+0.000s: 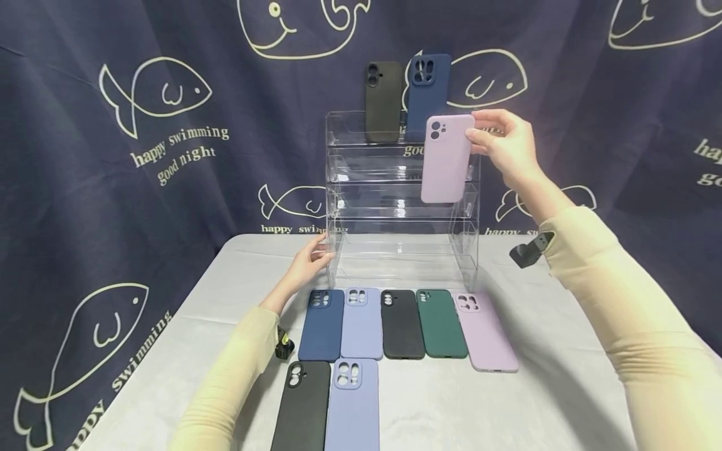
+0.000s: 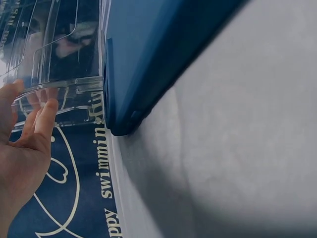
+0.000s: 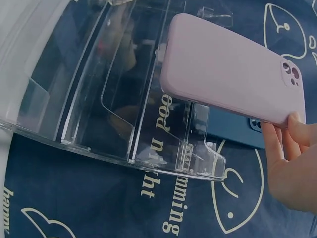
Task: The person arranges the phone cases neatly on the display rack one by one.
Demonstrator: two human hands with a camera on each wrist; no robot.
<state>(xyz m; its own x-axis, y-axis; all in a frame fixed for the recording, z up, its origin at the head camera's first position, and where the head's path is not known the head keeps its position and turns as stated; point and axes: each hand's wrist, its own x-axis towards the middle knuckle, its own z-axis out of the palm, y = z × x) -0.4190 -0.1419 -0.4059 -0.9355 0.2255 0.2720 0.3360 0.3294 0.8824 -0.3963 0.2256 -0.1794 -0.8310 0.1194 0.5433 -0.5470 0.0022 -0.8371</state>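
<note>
My right hand (image 1: pixel 510 141) pinches a light pink phone case (image 1: pixel 447 160) by its upper right edge, thumb in front. The case hangs upright before the upper tiers of a clear tiered display rack (image 1: pixel 403 213). In the right wrist view, the same pink case (image 3: pixel 228 64) is held at its camera-hole end. My left hand (image 1: pixel 307 263) touches the rack's left side low down, its fingers fairly straight. In the left wrist view, its fingertips (image 2: pixel 48 111) lie against the clear plastic. On the top tier stand a black case (image 1: pixel 383 103) and a dark blue case (image 1: pixel 430 94).
Before the rack lie a dark blue case (image 1: pixel 321 326), a lavender case (image 1: pixel 361 326), a black case (image 1: pixel 402 326), a green case (image 1: pixel 442 322) and a pink case (image 1: pixel 489 338). Nearer are another black case (image 1: pixel 301 407) and lavender case (image 1: pixel 353 413). A patterned curtain (image 1: pixel 169 250) hangs behind.
</note>
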